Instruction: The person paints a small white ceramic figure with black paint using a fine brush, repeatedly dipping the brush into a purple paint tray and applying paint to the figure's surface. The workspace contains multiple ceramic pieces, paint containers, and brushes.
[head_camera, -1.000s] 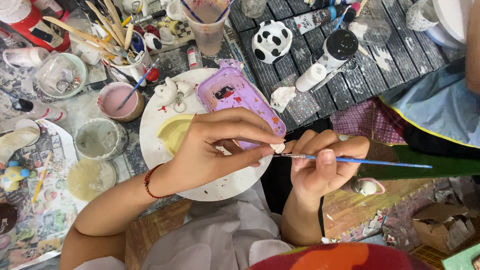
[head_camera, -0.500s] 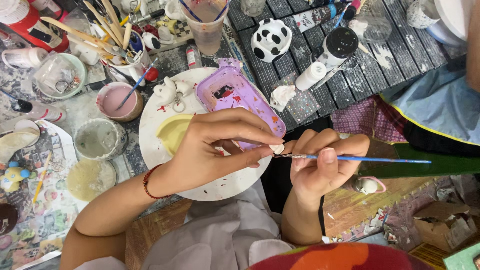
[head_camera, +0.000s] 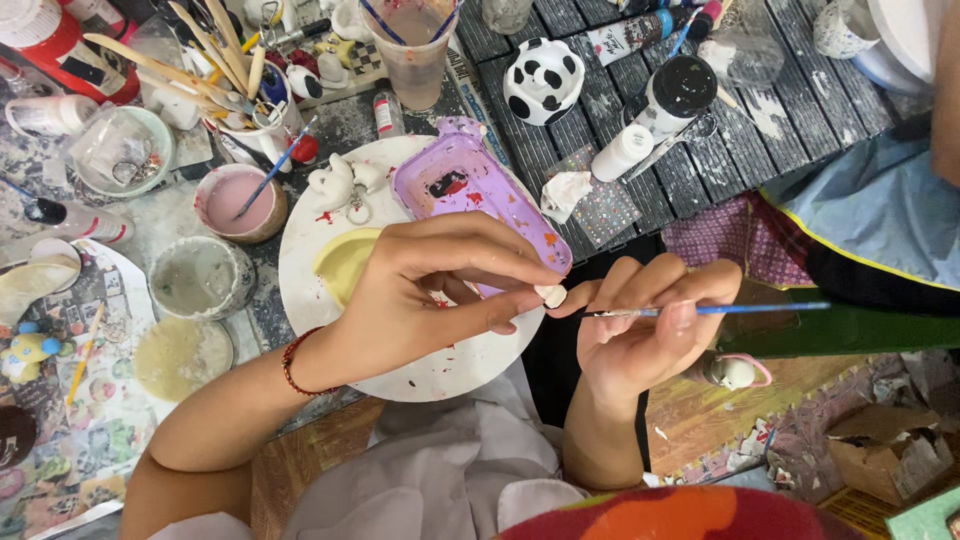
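left hand pinches a small white piece, smooth and rounded, probably clay, between thumb and fingertips at frame centre. right hand grips a thin blue-handled brush, tip touching the piece at its 3 o'clock. under the left hand: round white plate flecked with red, yellow blob at its 9 o'clock, glossy purple tray at its 1. black-and-white spotted ceramic pot at 12 o'clock of the hands, pink paint cup at 10.
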